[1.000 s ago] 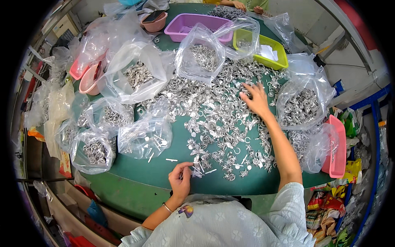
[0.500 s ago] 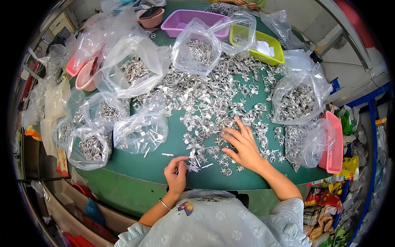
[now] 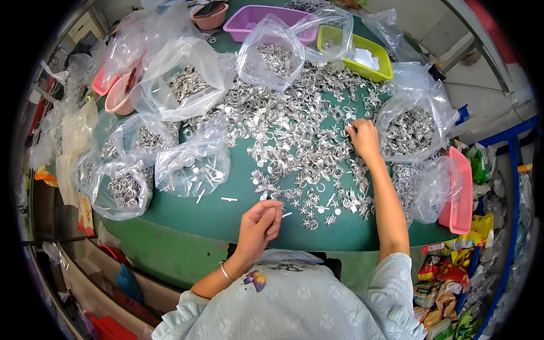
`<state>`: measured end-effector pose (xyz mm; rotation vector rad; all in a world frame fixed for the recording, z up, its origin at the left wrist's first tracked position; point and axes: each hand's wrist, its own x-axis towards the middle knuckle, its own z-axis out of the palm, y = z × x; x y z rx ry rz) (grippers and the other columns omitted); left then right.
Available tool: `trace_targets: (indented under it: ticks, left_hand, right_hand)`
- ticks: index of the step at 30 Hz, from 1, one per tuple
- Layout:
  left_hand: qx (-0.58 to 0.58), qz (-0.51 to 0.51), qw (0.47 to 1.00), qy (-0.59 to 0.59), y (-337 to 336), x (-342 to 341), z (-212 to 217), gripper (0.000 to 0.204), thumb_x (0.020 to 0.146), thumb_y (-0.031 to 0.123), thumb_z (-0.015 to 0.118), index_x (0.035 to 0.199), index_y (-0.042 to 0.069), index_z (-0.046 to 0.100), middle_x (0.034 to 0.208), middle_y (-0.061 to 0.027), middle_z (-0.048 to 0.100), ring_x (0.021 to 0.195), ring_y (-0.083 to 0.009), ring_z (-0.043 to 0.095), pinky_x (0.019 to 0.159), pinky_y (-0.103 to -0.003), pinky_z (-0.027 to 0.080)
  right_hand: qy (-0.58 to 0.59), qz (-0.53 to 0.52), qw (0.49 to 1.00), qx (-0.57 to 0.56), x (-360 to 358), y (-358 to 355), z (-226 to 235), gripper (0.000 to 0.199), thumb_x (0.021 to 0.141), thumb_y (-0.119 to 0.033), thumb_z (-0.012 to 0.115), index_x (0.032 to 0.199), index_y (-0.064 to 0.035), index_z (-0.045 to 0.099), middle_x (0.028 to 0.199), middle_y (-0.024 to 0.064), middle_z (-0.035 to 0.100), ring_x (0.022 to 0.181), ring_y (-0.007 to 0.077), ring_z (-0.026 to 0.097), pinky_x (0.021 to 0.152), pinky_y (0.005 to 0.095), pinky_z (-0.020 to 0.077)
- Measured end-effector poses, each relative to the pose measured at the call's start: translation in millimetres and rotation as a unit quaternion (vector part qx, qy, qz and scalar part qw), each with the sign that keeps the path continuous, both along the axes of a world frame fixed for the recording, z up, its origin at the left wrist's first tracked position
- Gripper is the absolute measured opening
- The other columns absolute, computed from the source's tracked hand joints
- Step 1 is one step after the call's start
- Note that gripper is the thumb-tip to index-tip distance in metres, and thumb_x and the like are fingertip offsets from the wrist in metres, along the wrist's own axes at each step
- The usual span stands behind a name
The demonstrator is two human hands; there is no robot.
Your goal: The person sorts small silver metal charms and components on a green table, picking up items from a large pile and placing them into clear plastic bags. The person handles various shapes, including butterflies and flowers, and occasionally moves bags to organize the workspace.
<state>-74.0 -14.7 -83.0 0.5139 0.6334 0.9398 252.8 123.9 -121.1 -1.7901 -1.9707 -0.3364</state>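
Since earlier frame, swung right hand point(image 3: 365, 137) across loose metal pieces point(image 3: 306, 146) to their right edge; edged left hand point(image 3: 261, 222) slightly rightward. Curled in both grips; can't tell whether clamped on anything. Still loose: big spread on table point(image 3: 241, 170). Seemingly done: portions in clear bags point(image 3: 409, 152) around. Looks far from finished.

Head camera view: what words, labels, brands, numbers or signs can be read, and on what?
Shirt: dark marking beside the butterfly, too small to read.
Colourful packets at right: print too small and blurred.
Metal pieces, clear bags, plastic tubs: no readable text.
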Motion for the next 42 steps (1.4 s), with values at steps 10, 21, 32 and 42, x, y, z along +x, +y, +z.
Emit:
trace_targets:
  ticks: [10,21,32,42]
  left_hand:
    - [-0.007,-0.036,0.998,0.052,-10,1,-15,0.016,0.091,0.008,0.045,0.102,0.002,0.055,0.072,0.0003,0.048,0.052,-0.003,0.032,0.044,-0.017,0.025]
    - [-0.02,-0.035,0.997,0.06,-11,5,-14,0.017,0.091,0.007,0.044,0.102,0.002,0.056,0.07,0.0006,0.047,0.051,-0.0025,0.031,0.044,-0.017,0.024]
    - [-0.024,-0.034,0.996,0.077,-11,4,-13,0.017,0.091,0.006,0.043,0.101,0.001,0.056,0.068,0.0009,0.044,0.051,-0.0028,0.029,0.043,-0.017,0.022]
    - [-0.025,-0.046,0.997,0.064,-10,8,-17,0.017,0.091,0.006,0.043,0.102,0.001,0.056,0.068,0.0009,0.044,0.05,-0.0025,0.029,0.043,-0.018,0.022]
  right_hand:
    - [0.491,-0.003,0.871,-0.021,-17,-72,31,0.015,0.082,-0.006,0.059,0.093,0.0017,0.053,0.073,0.0063,0.054,0.065,0.0086,0.051,0.058,0.0228,0.0416]
    - [0.62,0.01,0.752,-0.224,-18,-105,54,0.025,0.09,-0.013,0.048,0.111,0.0021,0.052,0.085,0.0084,0.062,0.075,0.0112,0.058,0.066,0.0229,0.046]
    - [0.763,0.078,0.627,-0.137,1,-139,82,0.033,0.09,-0.013,0.048,0.117,0.0053,0.045,0.1,0.0164,0.058,0.086,0.0243,0.061,0.077,0.0335,0.0504]
    - [0.193,-0.382,0.896,0.122,276,-245,125,0.031,0.087,-0.015,0.055,0.112,0.0019,0.051,0.096,0.0143,0.061,0.089,0.0233,0.06,0.08,0.0317,0.0462]
